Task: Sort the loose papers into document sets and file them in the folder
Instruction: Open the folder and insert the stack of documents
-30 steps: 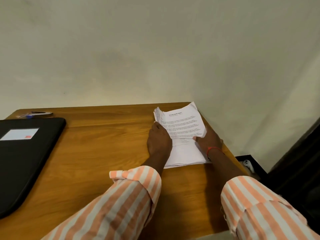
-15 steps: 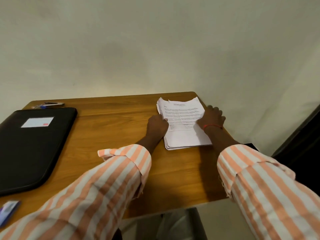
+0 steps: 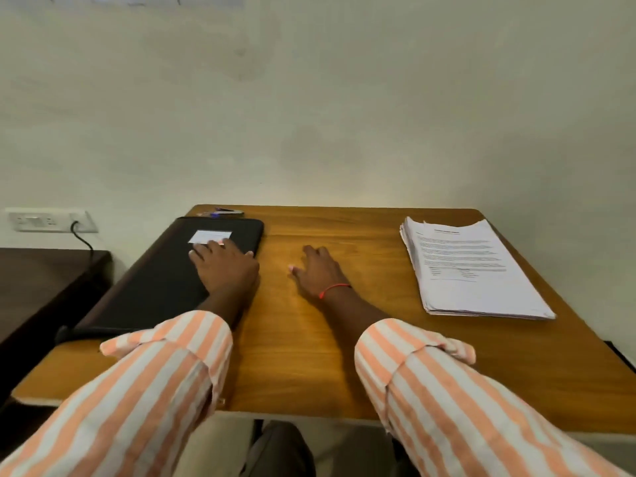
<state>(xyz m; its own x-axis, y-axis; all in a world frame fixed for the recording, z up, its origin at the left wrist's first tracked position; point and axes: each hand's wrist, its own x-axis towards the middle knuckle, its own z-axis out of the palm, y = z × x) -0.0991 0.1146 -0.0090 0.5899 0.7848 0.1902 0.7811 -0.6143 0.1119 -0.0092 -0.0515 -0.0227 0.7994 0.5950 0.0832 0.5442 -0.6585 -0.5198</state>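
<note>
Left hand [image 3: 225,266]: flat on folder [image 3: 155,284] near its right edge; fingers spread
Right hand [image 3: 318,270]: on bare tabletop [image 3: 309,356] between folder and papers [image 3: 475,277]; fingers loosely spread
Papers: stacked by the right edge, far corner

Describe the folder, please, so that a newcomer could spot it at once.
Find the wooden table. On its left half lies the folder, under the left hand. It alone is black, with a white label; the paper stack opposite is white.

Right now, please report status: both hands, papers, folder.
Left hand open, flat on closed black folder. Right hand open beside it, over table. Paper stack lies apart at right; nothing between.
</note>
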